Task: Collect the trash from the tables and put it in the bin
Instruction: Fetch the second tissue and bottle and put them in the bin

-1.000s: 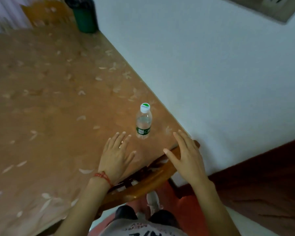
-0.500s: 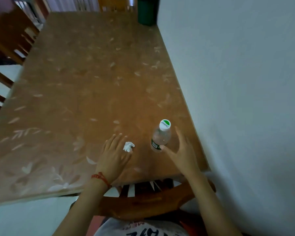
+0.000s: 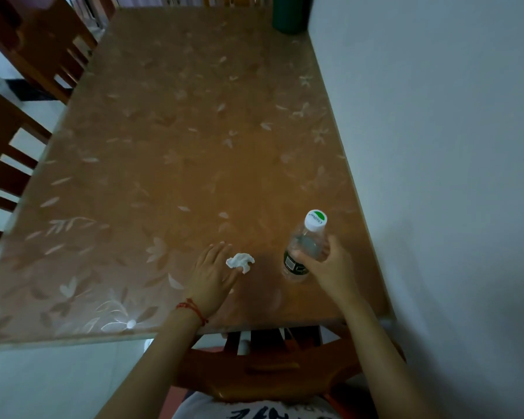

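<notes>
A clear plastic bottle with a white and green cap stands near the table's front right corner. My right hand grips its body, fingers and thumb curled round it. A small crumpled white tissue lies on the table to the bottle's left. My left hand lies flat on the table with straight fingers, and its thumb side touches the tissue. A dark green bin stands at the table's far right corner against the wall.
The brown table has a leaf-patterned cover and runs along a white wall on the right. Wooden chairs stand along its left side. Another chair back is just below the near edge, in front of me.
My right hand has closed round the bottle, which it only touched half a second ago. My left hand has slid up against the tissue. The view has swung to face down the table.
</notes>
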{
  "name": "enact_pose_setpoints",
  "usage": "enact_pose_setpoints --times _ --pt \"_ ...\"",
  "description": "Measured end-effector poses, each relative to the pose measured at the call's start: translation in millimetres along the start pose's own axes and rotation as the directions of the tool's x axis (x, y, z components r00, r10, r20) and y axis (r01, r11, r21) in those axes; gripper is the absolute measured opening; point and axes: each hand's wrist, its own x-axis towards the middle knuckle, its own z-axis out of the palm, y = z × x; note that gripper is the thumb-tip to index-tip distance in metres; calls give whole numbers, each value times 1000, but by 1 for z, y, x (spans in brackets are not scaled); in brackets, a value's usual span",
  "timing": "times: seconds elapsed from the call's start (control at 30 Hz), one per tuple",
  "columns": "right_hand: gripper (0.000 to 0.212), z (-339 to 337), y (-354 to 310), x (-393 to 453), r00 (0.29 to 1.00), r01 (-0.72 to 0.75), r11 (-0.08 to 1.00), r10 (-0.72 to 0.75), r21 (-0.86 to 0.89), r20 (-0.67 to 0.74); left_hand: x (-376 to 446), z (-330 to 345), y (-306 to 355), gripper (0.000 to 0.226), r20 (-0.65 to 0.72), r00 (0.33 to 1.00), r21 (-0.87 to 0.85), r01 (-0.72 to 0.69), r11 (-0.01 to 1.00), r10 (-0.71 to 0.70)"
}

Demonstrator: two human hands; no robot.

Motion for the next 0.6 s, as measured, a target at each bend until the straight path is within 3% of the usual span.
enact_pose_setpoints --times 0.27,0.47,0.6 --pt "57 -9 -4 0 998 -58 988 57 142 12 34 27 -19 51 72 970 -246 242 939 -231" --pt "48 -13 4 -2 997 -78 983 76 169 20 52 50 -23 49 116 951 -200 305 931 -287" --pt "43 -13 10 -4 996 -93 981 91 171 19 56 57 -22 42 75 956 -168 294 941 -285"
